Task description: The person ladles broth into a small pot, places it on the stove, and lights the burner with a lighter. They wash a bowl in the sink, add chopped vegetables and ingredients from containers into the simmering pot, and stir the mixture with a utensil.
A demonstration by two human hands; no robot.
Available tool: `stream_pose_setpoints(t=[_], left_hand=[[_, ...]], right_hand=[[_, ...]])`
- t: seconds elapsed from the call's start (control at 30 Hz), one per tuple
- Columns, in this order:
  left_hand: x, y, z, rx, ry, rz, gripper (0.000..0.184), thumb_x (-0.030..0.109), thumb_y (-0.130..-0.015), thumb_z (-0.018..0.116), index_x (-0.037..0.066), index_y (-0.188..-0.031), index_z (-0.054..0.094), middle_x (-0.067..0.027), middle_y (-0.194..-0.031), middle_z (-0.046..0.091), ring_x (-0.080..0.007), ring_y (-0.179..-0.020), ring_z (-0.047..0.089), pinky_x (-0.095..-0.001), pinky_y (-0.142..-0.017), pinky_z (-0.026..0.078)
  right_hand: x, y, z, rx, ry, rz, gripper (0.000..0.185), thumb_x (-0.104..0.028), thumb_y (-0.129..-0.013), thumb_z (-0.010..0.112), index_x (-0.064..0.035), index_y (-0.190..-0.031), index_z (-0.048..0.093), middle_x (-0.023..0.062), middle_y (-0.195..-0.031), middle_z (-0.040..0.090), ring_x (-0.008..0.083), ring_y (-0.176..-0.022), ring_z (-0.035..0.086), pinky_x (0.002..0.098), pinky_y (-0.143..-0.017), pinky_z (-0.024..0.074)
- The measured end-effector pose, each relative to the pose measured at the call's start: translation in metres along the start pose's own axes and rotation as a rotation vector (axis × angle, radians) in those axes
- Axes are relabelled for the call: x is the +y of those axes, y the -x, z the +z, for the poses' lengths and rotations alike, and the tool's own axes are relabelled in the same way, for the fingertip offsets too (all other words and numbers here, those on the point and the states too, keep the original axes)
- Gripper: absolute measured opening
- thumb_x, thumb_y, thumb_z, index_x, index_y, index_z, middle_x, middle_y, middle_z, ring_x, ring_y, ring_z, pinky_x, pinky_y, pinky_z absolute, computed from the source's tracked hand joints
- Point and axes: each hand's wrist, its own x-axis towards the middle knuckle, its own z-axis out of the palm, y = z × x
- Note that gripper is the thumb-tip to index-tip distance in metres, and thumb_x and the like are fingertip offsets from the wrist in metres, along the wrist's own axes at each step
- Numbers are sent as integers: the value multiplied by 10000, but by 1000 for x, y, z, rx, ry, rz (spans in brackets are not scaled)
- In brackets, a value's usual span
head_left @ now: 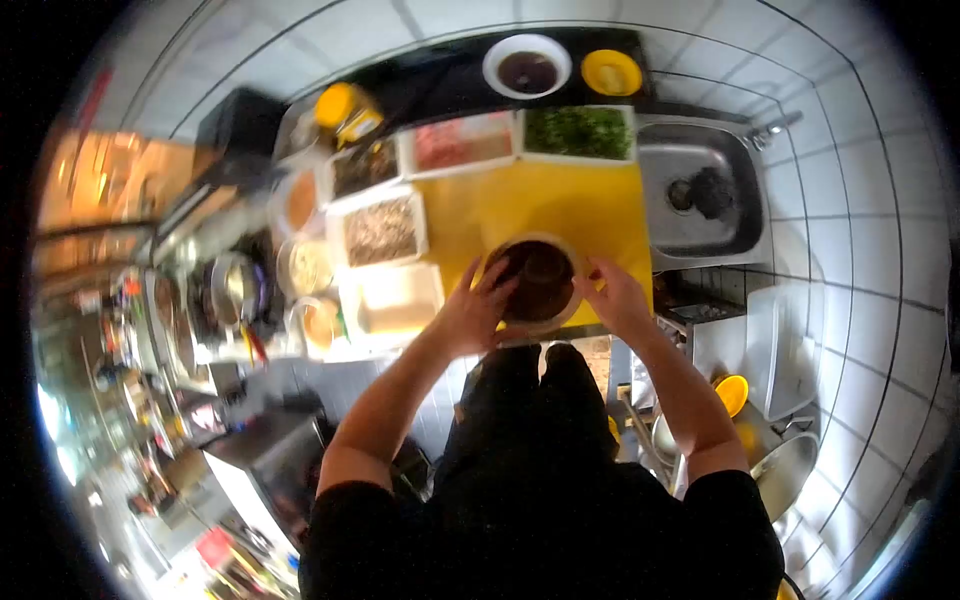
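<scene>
A round bowl (550,322) with a pale rim and dark brown contents stands at the front of the yellow cutting board (590,205). My left hand (474,308) grips its left side, with the fingers partly spread and reaching over the rim. On the opposite side, the fingers of my right hand (615,298) curl at the rim. Just left of my left hand is a white tray (400,298) with a pale inside. Behind it sits a tray of crumbly brown-grey filling (382,232). What lies under the bowl is hidden.
Trays of chopped greens (578,132), pink pieces (463,141) and dark pieces (366,168) line the board's back. Behind them are a white bowl of dark liquid (527,68) and a yellow bowl (611,73). A steel sink (662,235) adjoins the right; a pan (233,289) is left.
</scene>
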Motion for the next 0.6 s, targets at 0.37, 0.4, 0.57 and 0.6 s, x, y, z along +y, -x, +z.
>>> stream_pose_setpoints(t=[0.37,0.4,0.57,0.6], left_hand=[[97,102,27,674,258,-553,358,246,-894,696,-17,-1133,656,-267,-1362,529,-479,-1358,394,-590,-1139,299],[107,118,43,692,265,-605,346,240,-895,696,-17,-1124,660,-272,-1349,536,-480,-1352,401,-586,-1138,301],[133,183,100,754,280,-799,297,181,-873,715,-25,-1084,675,-272,-1314,560,-486,-1307,450,-572,-1108,344],[132,192,107,770,272,-838,294,174,-870,718,-24,-1082,675,-272,-1309,564,-485,-1299,460,-570,-1102,352]], right_hand=[[-9,-20,9,-78,-478,291,540,-176,-930,686,-1,-1403,494,194,-1084,683,302,-924,682,419,-825,537],[-7,-18,7,-59,-385,221,537,-165,-925,688,-5,-1401,498,196,-1086,681,306,-940,679,422,-838,535],[7,-6,4,64,97,-105,557,-139,-909,689,-35,-1415,482,221,-1225,621,361,-1132,613,437,-941,509],[7,1,3,100,89,-161,562,-141,-906,690,-34,-1415,476,228,-1266,590,378,-1174,579,443,-971,491]])
